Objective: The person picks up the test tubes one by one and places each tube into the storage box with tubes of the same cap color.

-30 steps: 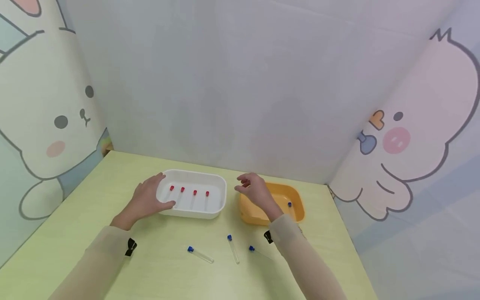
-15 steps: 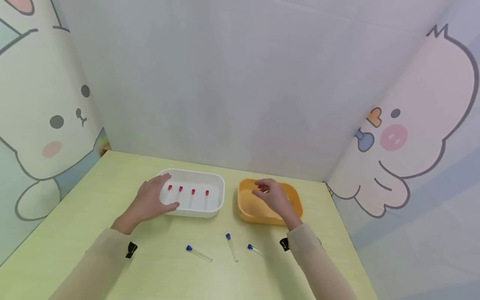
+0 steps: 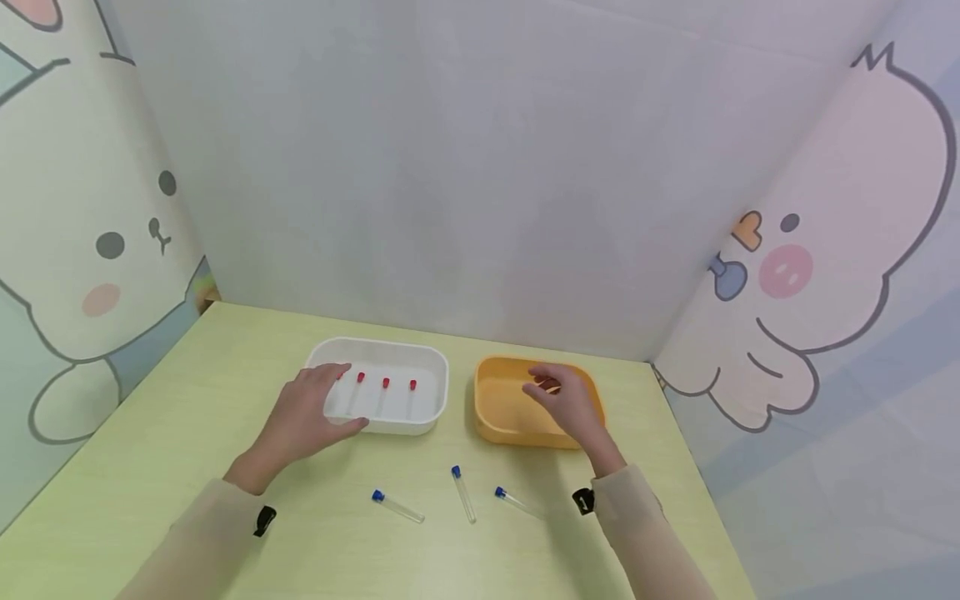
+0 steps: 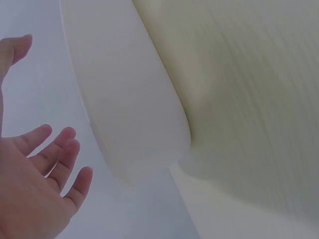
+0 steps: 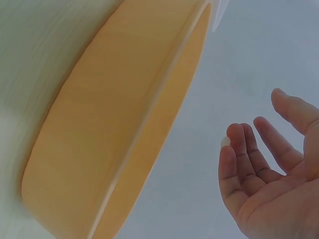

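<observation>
My left hand (image 3: 300, 421) hovers at the near left corner of a white plastic basin (image 3: 408, 428), thumb and fingers spread with nothing between them. Inside that basin lie several clear tubes with red caps (image 3: 386, 383); the leftmost is partly covered by my fingers. Over the orange basin (image 3: 498, 404) is my right hand (image 3: 570, 407), fingers loosely bent and holding nothing. In the right wrist view the palm (image 5: 279, 209) is bare, beside the orange wall (image 5: 99, 109). The left wrist view has the left fingers (image 4: 60, 169) apart from the white wall (image 4: 119, 89).
Three blue-capped clear tubes lie on the pale yellow table in front of the basins: a left one (image 3: 399, 507), a middle one (image 3: 464, 497) and a right one (image 3: 501, 492). A grey-white curtain (image 3: 450, 167) stands behind, with cartoon-printed sheets at both sides.
My right hand has moved rightward from the orange basin's left edge to over its right part, covering the blue-capped tube seen there earlier. My left hand has shifted slightly toward me.
</observation>
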Available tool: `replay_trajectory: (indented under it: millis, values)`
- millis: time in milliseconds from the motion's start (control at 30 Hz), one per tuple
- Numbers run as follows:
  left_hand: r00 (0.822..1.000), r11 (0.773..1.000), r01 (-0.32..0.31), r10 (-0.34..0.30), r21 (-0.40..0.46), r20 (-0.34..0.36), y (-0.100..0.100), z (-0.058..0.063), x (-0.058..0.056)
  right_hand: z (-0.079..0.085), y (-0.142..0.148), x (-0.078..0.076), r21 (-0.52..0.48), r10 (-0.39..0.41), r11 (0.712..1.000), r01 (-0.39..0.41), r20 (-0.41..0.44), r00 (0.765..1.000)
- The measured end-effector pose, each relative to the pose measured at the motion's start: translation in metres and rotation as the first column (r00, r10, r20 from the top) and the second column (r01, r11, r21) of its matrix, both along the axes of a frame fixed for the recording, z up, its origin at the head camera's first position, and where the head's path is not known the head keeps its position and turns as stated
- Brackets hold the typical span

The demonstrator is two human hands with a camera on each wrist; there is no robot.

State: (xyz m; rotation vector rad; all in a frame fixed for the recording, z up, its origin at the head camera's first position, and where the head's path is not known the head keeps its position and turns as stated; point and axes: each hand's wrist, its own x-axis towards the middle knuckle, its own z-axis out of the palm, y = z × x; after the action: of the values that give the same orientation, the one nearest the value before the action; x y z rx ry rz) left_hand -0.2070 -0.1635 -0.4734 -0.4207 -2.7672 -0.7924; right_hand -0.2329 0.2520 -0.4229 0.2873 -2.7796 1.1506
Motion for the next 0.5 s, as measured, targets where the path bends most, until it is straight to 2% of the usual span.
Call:
replay_trajectory:
  millis: [200,500]
  values:
    - [0.996,0.999,0.042,-0.041,0.016,-0.079,0.01,-0.002,0.007,0.0,0.009,0.006,-0.014,-0.017,1.0,0.016,-0.024,1.0]
    - [0.99,0.996,0.093,-0.091,0.015,-0.111,0.022,-0.006,0.018,-0.003,0.021,0.012,0.0,-0.061,0.998,0.061,0.014,0.998]
